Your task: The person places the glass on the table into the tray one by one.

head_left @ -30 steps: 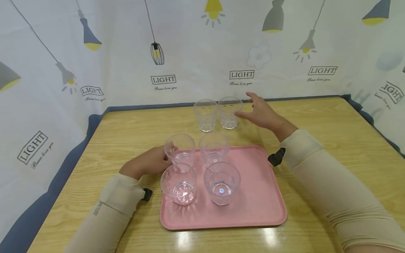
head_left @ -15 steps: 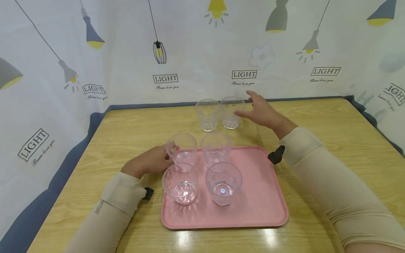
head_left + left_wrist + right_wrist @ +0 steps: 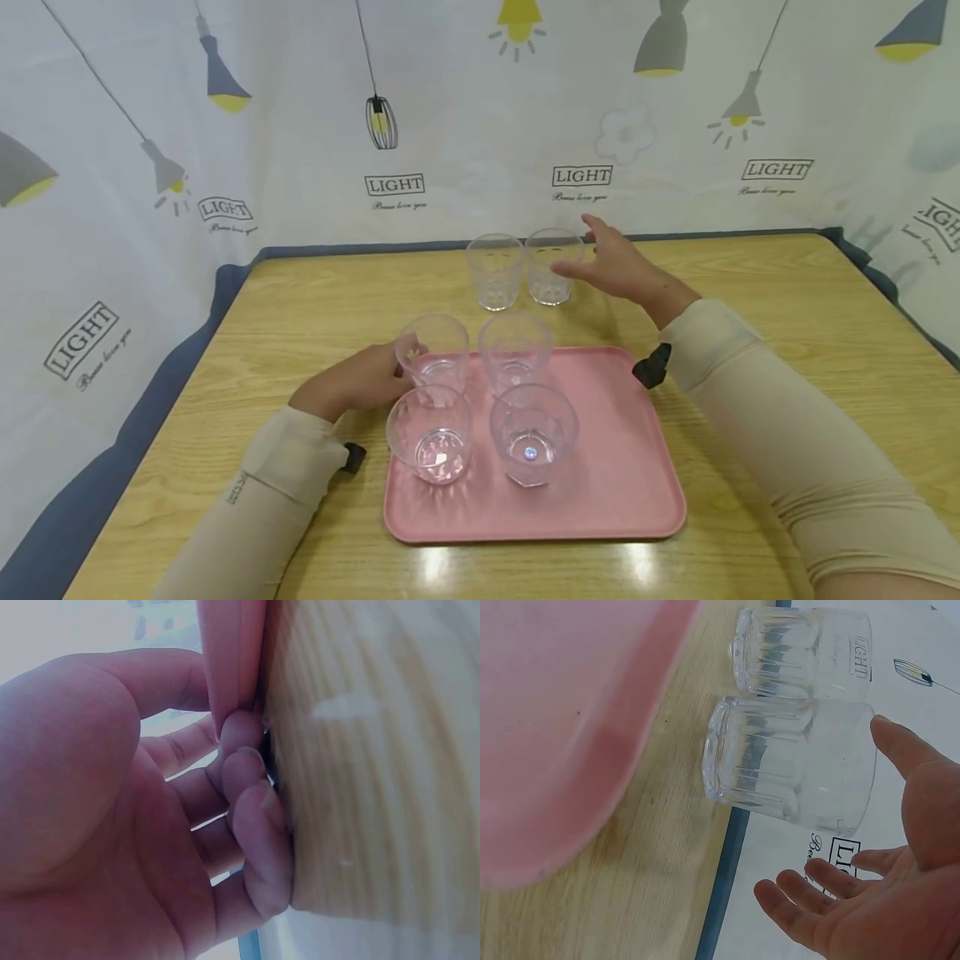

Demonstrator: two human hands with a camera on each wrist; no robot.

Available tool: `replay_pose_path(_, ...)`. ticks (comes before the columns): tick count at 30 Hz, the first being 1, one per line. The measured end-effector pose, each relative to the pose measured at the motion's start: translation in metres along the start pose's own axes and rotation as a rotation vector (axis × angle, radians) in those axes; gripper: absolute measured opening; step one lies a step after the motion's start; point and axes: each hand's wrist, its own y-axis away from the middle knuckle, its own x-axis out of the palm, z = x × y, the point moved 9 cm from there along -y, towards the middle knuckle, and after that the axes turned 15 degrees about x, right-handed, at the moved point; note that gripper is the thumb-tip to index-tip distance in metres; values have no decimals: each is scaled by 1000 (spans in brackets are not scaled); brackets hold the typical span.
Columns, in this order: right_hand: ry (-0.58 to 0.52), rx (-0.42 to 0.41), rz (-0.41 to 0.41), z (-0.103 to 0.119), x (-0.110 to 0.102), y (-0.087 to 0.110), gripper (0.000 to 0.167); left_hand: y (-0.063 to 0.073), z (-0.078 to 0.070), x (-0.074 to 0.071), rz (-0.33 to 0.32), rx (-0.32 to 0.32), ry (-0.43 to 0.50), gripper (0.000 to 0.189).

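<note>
A pink tray (image 3: 607, 467) lies on the table with two rows of clear plastic cups on its left half. My left hand (image 3: 363, 379) grips the tray's back left edge, thumb over the rim and fingers curled beneath, as the left wrist view shows at the tray edge (image 3: 229, 660). Behind the tray, two more clear cups stand upright side by side: a left one (image 3: 495, 279) and a right one (image 3: 551, 279). My right hand (image 3: 622, 262) is spread beside the right cup, thumb in front. In the right wrist view, the thumb tip is right at that cup's (image 3: 795, 765) rim.
On the tray stand a front left cup (image 3: 438, 454), a front right cup (image 3: 531, 458), a back left cup (image 3: 442, 367) and a back right cup (image 3: 516, 362). A lamp-print curtain (image 3: 480, 108) hangs close behind the wooden table (image 3: 337, 292).
My right hand has edged slightly left, its thumb now overlapping more of the right back cup. The left hand, tray and cups have stayed put while the head view shifted a little.
</note>
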Motion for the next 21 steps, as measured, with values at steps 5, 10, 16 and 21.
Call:
replay_pose_path(5, -5, -18, 10, 4, 6, -1, 107, 1, 0, 0, -3, -6, 3, 48)
replay_pose_path(10, 5, -26, 21, 6, 11, -3, 107, 0, -2, 1, 4, 4, 10, 46)
replay_pose_path(16, 28, -34, 12, 9, 14, -7, 105, 0, -3, 0, 4, -2, 14, 44)
replay_pose_path(21, 29, -6, 34, 8, 18, -9, 102, 1, -3, 0, 1, -5, 11, 43)
